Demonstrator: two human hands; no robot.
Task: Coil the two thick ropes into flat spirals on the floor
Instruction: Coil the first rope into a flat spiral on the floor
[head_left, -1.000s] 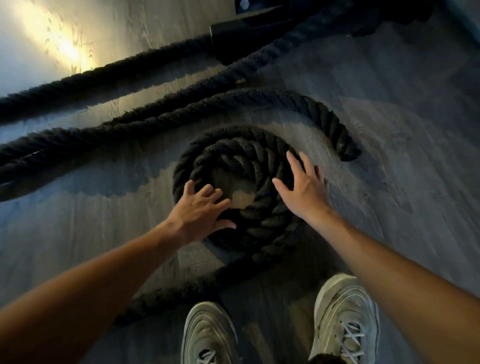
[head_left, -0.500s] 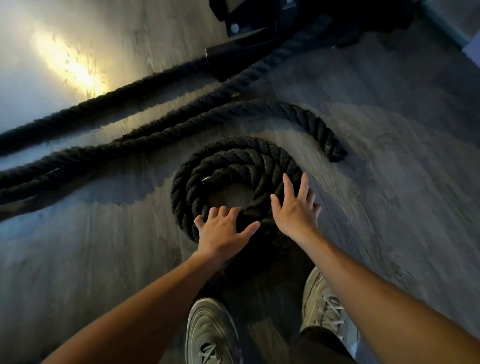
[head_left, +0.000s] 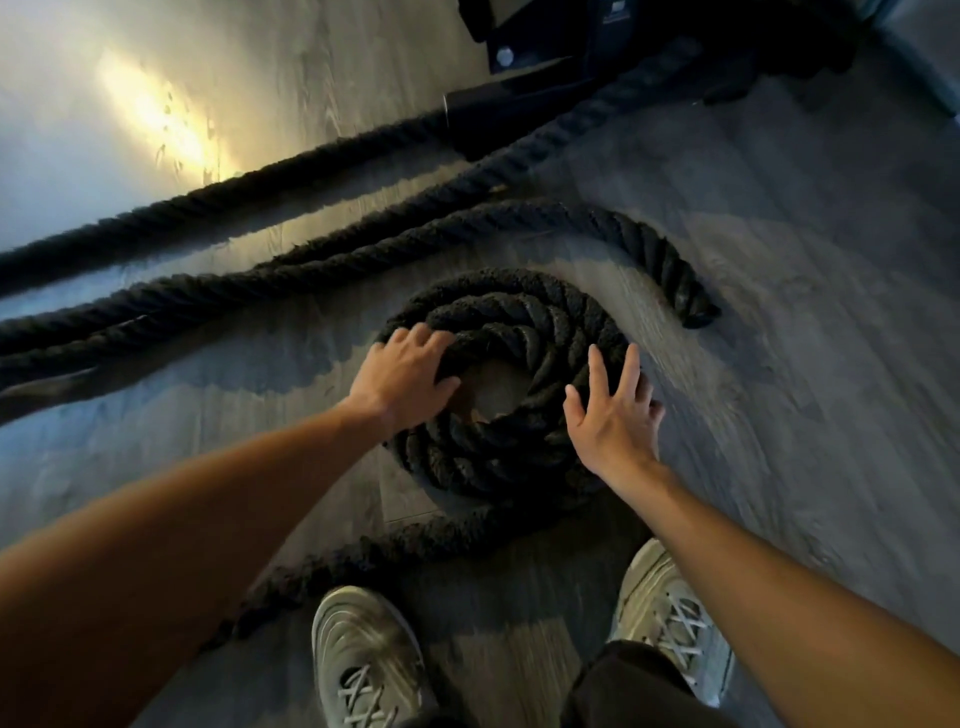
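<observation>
Where the black rope (head_left: 519, 312) lies wound in a flat spiral on the wood floor (head_left: 779, 415), just ahead of the person's pale shoes (head_left: 363, 644), the left hand (head_left: 402, 376) curls its fingers over the spiral's left side. The right hand (head_left: 610, 421) rests flat, fingers spread, on its right side. Other rope lengths (head_left: 311, 265) run leftward beyond.

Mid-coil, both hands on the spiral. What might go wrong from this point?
1. The loose tail runs just ahead of the shoes; a step could pin it or trip the person.
2. The coil has an open gap at its centre, with the left hand and right hand on opposite sides; turning it may loosen it.
3. The free rope end lies close beyond the coil; added turns may ride over it.
</observation>
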